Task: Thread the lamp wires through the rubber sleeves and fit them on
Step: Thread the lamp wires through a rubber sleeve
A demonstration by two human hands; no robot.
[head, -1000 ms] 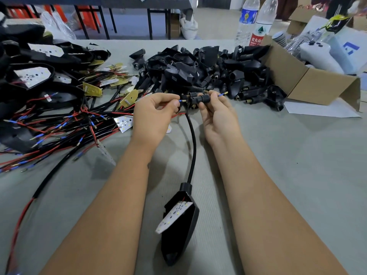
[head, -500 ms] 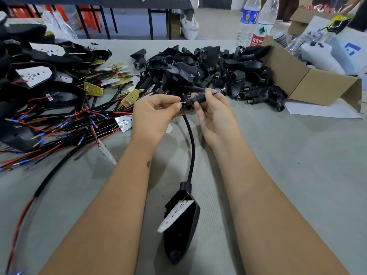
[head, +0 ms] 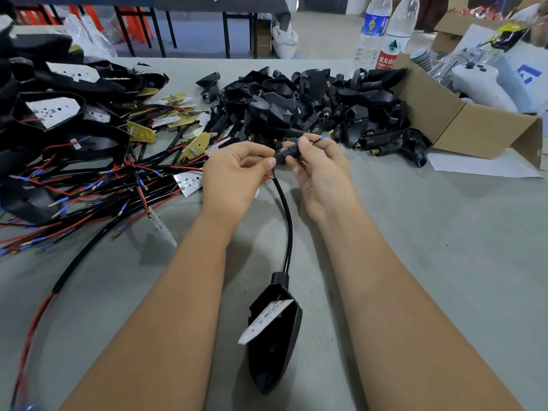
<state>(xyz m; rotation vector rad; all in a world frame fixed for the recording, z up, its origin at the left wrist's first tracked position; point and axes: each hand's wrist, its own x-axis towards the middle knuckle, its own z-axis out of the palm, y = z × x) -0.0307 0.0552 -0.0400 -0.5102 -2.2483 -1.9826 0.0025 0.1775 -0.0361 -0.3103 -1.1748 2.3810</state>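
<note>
Head view: both hands pinch a black ribbed rubber sleeve (head: pixel 286 154).

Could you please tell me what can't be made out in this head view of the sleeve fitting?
- Rubber sleeve: its ends are covered by the left hand and right hand.
- Red wire: mostly hidden behind the left hand.
- Bottle: label cut short by the cardboard box.

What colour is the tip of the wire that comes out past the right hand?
Blue, best seen in the head view.
</note>
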